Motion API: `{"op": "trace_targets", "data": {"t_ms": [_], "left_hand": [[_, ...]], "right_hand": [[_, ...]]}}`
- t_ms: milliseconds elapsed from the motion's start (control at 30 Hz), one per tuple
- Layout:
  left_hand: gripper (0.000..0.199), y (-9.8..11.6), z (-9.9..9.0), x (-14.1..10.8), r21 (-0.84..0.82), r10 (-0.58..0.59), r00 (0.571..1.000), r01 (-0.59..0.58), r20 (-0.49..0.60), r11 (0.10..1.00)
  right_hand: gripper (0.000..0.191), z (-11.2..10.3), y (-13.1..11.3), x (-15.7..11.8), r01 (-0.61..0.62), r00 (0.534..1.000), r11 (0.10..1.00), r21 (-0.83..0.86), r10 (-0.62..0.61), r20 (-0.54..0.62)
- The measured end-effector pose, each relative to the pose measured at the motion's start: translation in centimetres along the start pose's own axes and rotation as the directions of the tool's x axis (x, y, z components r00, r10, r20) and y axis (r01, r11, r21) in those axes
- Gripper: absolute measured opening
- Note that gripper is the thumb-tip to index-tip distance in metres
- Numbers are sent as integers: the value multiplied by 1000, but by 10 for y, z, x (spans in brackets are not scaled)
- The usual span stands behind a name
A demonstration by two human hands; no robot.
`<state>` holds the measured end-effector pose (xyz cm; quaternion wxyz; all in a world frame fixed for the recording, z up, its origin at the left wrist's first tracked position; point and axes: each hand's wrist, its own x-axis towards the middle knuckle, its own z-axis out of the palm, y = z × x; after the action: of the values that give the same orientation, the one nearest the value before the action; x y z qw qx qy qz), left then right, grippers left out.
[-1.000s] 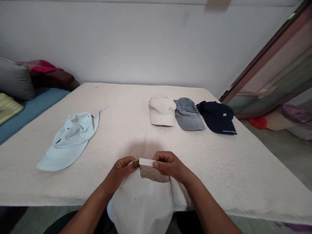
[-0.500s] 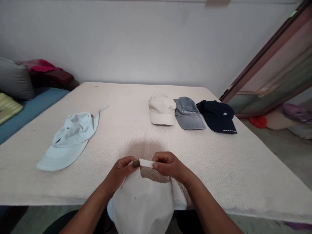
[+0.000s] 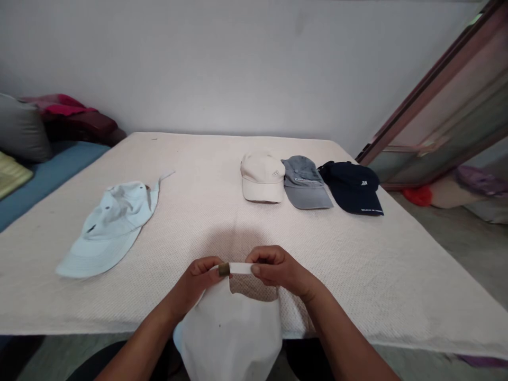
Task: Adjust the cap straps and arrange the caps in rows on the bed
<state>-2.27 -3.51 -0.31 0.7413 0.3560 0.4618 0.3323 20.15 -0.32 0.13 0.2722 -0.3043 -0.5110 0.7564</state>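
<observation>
White cap (image 3: 234,333) at near edge of surface (image 3: 190,233). Left hand (image 3: 203,273): grip pinched on it at the metal buckle (image 3: 224,269). Right hand (image 3: 280,271): grip pinched on strap (image 3: 240,268). Beyond, beige cap (image 3: 262,174), grey cap (image 3: 305,182), navy cap (image 3: 350,185) in a row; pale blue cap (image 3: 113,225) leftward.

Wht cap (image 3: 234,333) has brassy buckle (image 3: 224,269), navy cap (image 3: 349,185) wht logo (image 3: 364,183), lt-blue cap (image 3: 111,222) dk logo (image 3: 91,228).

free room lies between two obstacles: pale-blue cap (image 3: 113,225), beige cap (image 3: 262,174).
</observation>
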Motion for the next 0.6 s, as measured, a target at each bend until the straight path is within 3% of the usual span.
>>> {"op": "trace_targets", "data": {"t_ms": [133,600], "left_hand": [[19,-2,1,-1,5,-10,1000,10,10,1000],[21,-4,3,-2,116,-42,999,38,32,992]], "right_hand": [[16,1,2,1,3,1000,1000,8,-3,11],[16,4,4,4,-15,1000,975,-223,19,16]]}}
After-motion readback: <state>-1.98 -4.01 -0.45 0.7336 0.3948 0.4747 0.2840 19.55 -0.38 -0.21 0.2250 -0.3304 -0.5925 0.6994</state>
